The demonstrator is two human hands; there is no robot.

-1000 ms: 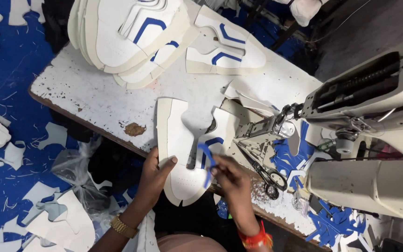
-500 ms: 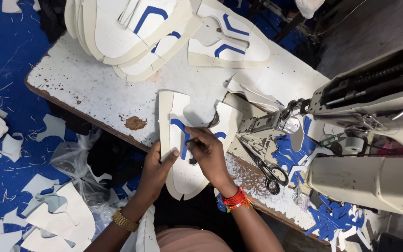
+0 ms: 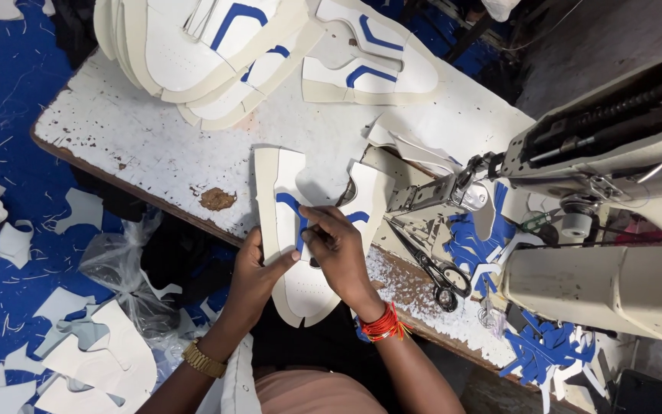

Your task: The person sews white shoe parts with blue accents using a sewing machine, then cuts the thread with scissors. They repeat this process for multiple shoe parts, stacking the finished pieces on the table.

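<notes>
Head view | white shoe panel (image 3: 294, 230) at tabletop (image 3: 139, 146) edge, 6 o'clock | left hand (image 3: 258, 268) clamped on its left edge | right hand (image 3: 339, 249) pinching blue strip (image 3: 297, 216) | judged light, floppy; hold by edges | scissors (image 3: 430, 268) at 3 o'clock

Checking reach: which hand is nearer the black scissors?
Right. The right hand is just left of the scissors; the left hand is farther left, gripping the white shoe upper.
</notes>
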